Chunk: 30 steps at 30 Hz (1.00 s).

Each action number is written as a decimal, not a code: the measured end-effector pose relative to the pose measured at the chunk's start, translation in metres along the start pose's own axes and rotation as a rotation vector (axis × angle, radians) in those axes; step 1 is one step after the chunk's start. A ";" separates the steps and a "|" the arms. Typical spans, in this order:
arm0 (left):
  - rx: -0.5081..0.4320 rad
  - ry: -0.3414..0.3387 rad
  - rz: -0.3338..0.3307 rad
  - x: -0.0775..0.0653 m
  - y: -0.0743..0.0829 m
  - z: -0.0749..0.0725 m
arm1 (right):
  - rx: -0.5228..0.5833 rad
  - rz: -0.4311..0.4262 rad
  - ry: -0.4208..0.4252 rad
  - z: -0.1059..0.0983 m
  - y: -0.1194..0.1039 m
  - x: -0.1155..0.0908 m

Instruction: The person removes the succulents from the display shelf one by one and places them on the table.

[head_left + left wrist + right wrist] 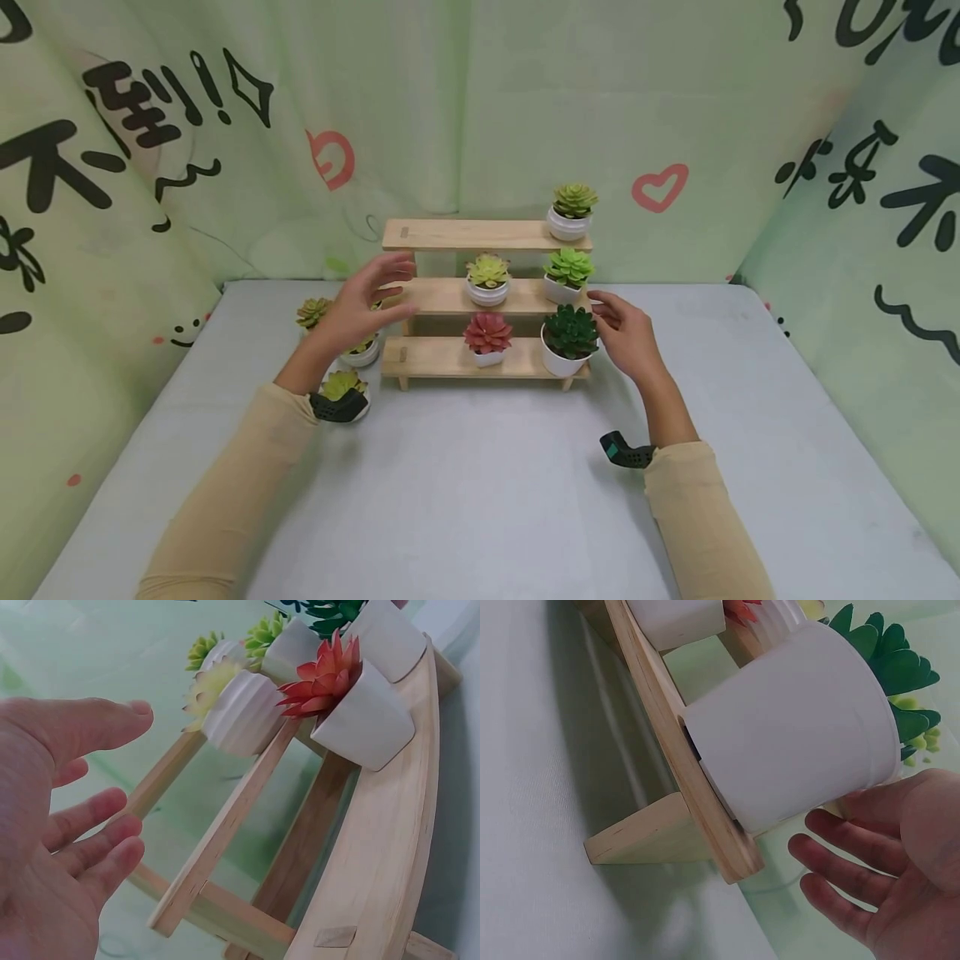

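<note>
My left hand [360, 304] is raised by the left end of a three-tier wooden stand [435, 357], fingers loosely spread and holding nothing. My right hand [628, 337] is at the stand's right end, fingers relaxed, close beside the white pot of a dark green succulent [570, 332]; whether a fingertip touches it I cannot tell. A red succulent [487, 333] shares the bottom tier with it. On the middle tier are a pale yellow-green succulent [487, 273] and a bright green succulent [568, 268]. The top tier carries another green succulent [573, 204] at its right end.
Left of the stand, several potted succulents are on the white table [480, 492], partly hidden by my left arm; one yellow-green succulent [341, 383] is by the wrist. A printed green curtain [525, 108] surrounds the table's back and sides.
</note>
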<state>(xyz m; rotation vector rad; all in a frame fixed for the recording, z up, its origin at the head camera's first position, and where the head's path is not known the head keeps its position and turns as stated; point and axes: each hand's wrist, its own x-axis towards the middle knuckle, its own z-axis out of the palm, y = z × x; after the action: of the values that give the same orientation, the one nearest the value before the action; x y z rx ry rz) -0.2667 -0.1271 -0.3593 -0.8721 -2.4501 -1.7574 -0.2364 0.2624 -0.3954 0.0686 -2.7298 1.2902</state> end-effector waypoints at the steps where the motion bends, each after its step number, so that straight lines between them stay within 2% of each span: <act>1: -0.001 0.000 -0.003 0.001 0.000 0.001 | 0.003 0.002 -0.001 0.000 0.000 0.000; 10: 0.012 0.001 -0.003 0.006 0.000 0.005 | -0.003 -0.004 0.010 0.002 -0.001 0.000; 18: -0.031 0.002 0.013 0.009 0.001 0.012 | -0.016 0.011 0.003 0.000 -0.001 -0.001; 30: -0.029 -0.007 0.021 0.019 0.000 0.021 | -0.014 -0.005 0.007 0.001 -0.002 -0.001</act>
<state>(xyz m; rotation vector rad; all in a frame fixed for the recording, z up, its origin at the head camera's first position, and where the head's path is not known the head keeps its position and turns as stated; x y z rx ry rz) -0.2763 -0.1005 -0.3609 -0.9051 -2.4165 -1.7907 -0.2348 0.2605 -0.3949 0.0702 -2.7308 1.2675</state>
